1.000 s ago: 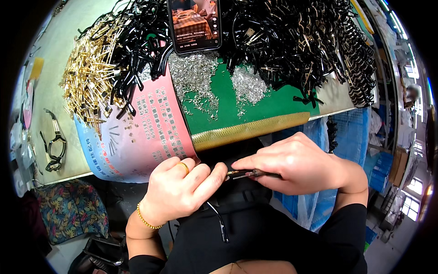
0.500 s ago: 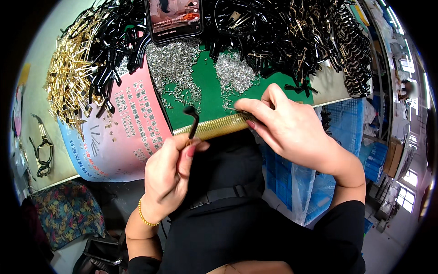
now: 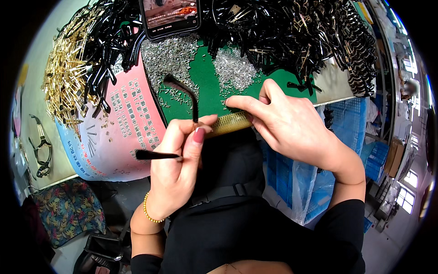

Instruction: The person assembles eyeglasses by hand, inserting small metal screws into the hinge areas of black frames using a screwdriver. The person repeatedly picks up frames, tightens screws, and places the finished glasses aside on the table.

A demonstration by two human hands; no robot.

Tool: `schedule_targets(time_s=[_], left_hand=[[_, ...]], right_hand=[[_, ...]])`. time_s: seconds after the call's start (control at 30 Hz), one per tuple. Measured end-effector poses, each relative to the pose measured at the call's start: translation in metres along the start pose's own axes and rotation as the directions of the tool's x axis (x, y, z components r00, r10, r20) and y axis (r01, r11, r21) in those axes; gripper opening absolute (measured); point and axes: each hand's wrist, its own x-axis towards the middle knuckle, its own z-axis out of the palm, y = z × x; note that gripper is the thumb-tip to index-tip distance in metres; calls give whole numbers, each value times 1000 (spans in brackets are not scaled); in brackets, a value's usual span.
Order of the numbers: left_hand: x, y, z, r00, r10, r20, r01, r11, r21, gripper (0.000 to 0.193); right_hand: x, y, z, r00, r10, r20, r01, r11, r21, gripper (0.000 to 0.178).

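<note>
My left hand (image 3: 175, 157) is closed in a pinch on a black, hooked eyeglass temple (image 3: 195, 102), which stands up past the fingertips over the green mat (image 3: 203, 75). A second black tip (image 3: 157, 155) sticks out on the left side of the same hand. Whether both belong to one piece is hidden by the fingers. My right hand (image 3: 287, 121) rests at the mat's near edge with thumb and forefinger bent together, beside a gold mesh-patterned strip (image 3: 228, 123). What lies between those fingertips, if anything, is too small to make out.
Two heaps of tiny silver metal pieces (image 3: 235, 68) lie on the mat. Behind them are piles of black temples (image 3: 273, 36) and a phone (image 3: 171, 18). Gold-ended parts (image 3: 68, 86) are heaped at left, by a pink-blue printed sheet (image 3: 132, 100). A blue crate (image 3: 342, 118) stands at right.
My left hand has moved slightly up and right and turned, so more of the temple shows and a second black tip has come into sight. My right hand has barely shifted.
</note>
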Motion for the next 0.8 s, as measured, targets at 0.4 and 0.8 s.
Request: schedule_targets(time_s=[0.4,0.8], left_hand=[[3,-7,-14,985,116,-126,-83,967,240,19],[4,-13,-14,983,122,-133,-98,979,178,19]], right_hand=[[9,2,-5,996,-64,66,67,997,-46,48],[10,2,-4,993,-75,86,80,995,-55,48]])
